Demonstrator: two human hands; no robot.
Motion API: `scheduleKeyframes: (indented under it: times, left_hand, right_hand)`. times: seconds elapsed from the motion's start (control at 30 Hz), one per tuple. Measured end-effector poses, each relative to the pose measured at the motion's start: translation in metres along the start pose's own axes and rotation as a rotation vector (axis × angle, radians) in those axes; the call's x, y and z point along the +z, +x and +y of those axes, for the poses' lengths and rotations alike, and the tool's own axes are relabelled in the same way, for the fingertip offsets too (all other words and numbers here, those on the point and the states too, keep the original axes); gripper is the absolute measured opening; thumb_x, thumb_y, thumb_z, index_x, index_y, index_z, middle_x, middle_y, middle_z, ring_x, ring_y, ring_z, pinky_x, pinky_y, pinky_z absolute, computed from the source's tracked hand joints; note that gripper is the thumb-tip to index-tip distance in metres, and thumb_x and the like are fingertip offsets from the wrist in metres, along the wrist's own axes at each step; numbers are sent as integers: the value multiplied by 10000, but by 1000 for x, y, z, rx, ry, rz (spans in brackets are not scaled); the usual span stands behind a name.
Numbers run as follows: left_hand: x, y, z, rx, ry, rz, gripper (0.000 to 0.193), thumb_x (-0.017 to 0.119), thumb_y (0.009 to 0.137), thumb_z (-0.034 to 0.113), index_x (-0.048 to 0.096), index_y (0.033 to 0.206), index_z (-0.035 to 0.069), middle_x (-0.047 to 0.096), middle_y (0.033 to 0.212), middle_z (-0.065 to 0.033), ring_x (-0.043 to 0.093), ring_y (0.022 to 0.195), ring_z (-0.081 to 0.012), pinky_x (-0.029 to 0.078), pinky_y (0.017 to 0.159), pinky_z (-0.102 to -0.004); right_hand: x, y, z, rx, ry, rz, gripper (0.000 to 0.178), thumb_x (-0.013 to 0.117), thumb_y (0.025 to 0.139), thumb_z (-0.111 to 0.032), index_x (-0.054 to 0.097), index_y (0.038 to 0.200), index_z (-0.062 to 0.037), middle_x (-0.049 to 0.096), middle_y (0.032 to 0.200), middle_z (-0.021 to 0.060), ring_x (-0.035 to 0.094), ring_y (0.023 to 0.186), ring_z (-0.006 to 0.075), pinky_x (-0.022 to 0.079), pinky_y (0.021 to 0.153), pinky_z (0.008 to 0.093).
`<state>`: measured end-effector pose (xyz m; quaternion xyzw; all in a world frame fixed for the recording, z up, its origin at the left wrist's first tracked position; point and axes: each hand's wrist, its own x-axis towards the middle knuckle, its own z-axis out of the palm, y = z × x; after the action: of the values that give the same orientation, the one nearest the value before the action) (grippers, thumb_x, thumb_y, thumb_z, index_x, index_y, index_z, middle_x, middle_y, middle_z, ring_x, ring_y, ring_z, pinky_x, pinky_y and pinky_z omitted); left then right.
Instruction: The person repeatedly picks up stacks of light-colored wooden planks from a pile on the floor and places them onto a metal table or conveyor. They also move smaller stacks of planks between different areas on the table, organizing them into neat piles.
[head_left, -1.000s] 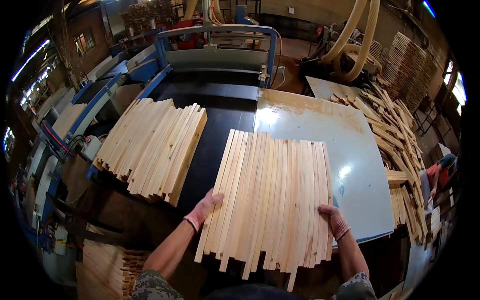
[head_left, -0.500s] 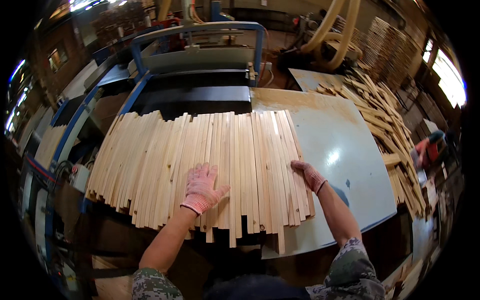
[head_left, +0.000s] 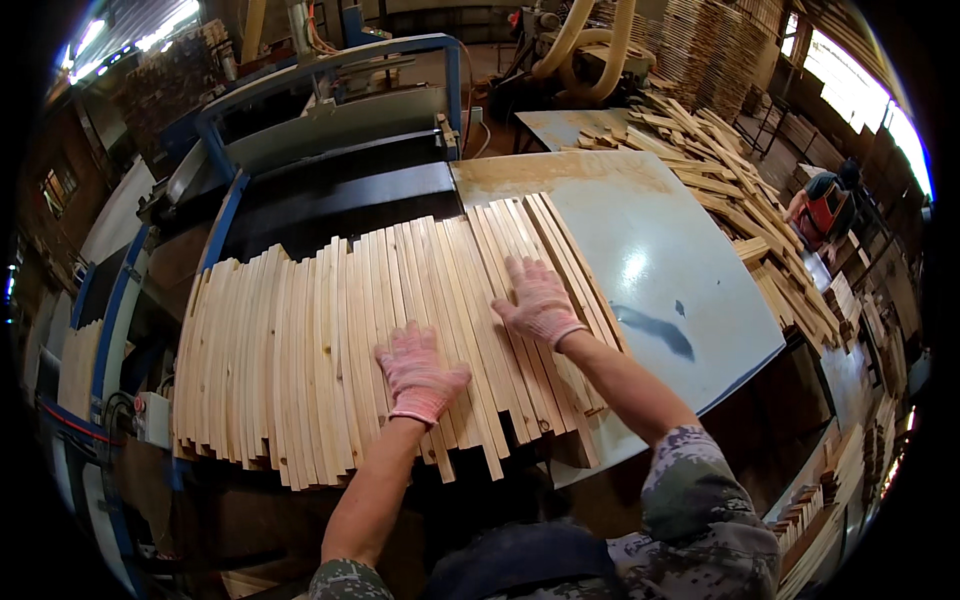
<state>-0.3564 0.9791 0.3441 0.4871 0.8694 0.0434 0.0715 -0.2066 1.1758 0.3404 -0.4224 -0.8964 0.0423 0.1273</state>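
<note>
Across the dark belt (head_left: 335, 205) and onto the left part of the grey tabletop (head_left: 715, 265), a broad row of pale wooden strips (head_left: 300, 360) lies side by side, near ends uneven, a few jutting toward the person. Strips on the right slant a bit; one dark gap shows between near ends below the right hand (head_left: 542, 302).

Left hand (head_left: 423, 375), gloved in pinkish knit: palm down on the middle of the row, fingers spread wide, thumb out to the right, nothing gripped. Right hand, same glove type: farther up and to the right, laid on the right part of the row, fingers wide, thumb out to the left, also not gripping. Camouflage sleeves (head_left: 690, 480) on both arms.

Right of the row, the tabletop shows a dark smear (head_left: 655, 330) and brownish dust along its far edge. Beyond the belt stands a blue machine frame (head_left: 330, 58). Behind the tabletop: a loose heap of wood offcuts (head_left: 715, 185), thick beige hoses (head_left: 612, 60), stacked boards (head_left: 695, 45). Far right, another person (head_left: 828, 210) bends beside the heap (details too small to tell).
</note>
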Motion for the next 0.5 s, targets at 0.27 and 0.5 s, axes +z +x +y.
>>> scheduleKeyframes:
  times: [0.27,0.5]
  left_hand:
    - [41,1,66,330,-110,123,718,495,1047,459,406,1618,32,334,1711,-229,258,1604,-407,94,1322,-562]
    - [43,-3,67,373,-47,135,714,528,1049,424,385,1635,42,344,1705,-227,279,1596,-405,106,1324,-552]
  right_hand:
    - [9,25,-19,55,-13,-4,662,621,943,-322,470,1553,-111,468,1564,262,398,1495,418,242,1234,606]
    - [-4,13,29,72,41,7,569,647,942,-285,524,1464,-95,530,1486,229,448,1446,399,284,1215,609]
